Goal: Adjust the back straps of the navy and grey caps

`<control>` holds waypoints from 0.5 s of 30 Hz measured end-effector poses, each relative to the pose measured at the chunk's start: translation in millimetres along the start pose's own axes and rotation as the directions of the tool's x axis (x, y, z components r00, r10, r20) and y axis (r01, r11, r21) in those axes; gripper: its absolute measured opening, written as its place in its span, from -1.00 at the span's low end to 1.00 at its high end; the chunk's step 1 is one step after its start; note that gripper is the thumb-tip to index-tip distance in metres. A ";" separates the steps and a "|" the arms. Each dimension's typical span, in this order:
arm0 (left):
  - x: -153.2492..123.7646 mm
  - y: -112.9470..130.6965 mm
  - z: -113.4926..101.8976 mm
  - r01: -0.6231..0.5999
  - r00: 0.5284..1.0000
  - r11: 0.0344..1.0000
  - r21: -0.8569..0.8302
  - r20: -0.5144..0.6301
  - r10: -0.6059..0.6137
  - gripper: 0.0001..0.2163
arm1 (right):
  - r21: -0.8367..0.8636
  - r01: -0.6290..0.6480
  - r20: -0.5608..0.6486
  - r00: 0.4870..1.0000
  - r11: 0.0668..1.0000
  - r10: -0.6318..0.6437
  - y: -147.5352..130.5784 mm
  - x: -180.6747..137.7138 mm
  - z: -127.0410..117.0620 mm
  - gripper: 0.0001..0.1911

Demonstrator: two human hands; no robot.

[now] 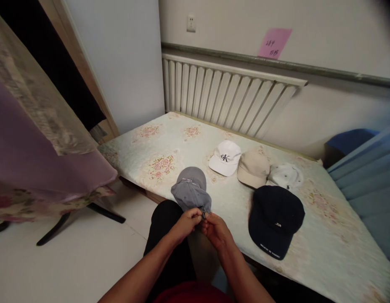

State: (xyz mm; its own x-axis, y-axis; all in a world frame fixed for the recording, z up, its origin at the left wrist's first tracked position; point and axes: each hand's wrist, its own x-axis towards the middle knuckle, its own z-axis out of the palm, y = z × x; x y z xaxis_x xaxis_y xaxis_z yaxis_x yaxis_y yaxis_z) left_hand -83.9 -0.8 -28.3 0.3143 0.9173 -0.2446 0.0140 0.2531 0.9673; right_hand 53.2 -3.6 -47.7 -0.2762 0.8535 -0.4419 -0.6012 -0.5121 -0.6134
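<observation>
Fingertips of the left hand (pixel 190 219) and right hand (pixel 215 229) are pinched together on the strap (pixel 203 213) of the grey cap (pixel 191 187); the fingers hide most of it, so I cannot tell whether it is fastened. That cap sits at the near edge of the table (pixel 188 151), its bill pointing away, which puts the strap side closest to the person. Such a small part probably calls for thumb and finger rather than a full palm, and one hand on each side likely steadies it. A bent knee (pixel 166 216) is just beside the cap; whether it bears any weight is unclear. To the right, the white cap (pixel 225 158), beige cap (pixel 254 168) and pale cap (pixel 286 174) form a row toward the radiator (pixel 226 90), with the navy cap (pixel 277 221) in front, nearer the person. All four are well apart from the hands, an arrangement that seems to give the fingers room.
</observation>
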 end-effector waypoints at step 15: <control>4.9 -10.4 0.9 -0.024 0.997 0.997 -0.071 -0.075 0.018 -0.90 | -0.065 0.000 -0.010 1.000 0.998 -0.001 0.2 -1.4 2.4 -0.77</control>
State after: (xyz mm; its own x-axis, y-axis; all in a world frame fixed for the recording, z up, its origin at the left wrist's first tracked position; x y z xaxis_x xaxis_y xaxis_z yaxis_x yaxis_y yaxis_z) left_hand -81.7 0.8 -39.5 0.2426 0.9422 -0.2311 -0.0604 0.2524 0.9657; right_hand 51.7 -4.7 -45.6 -0.2683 0.8529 -0.4478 -0.5516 -0.5171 -0.6544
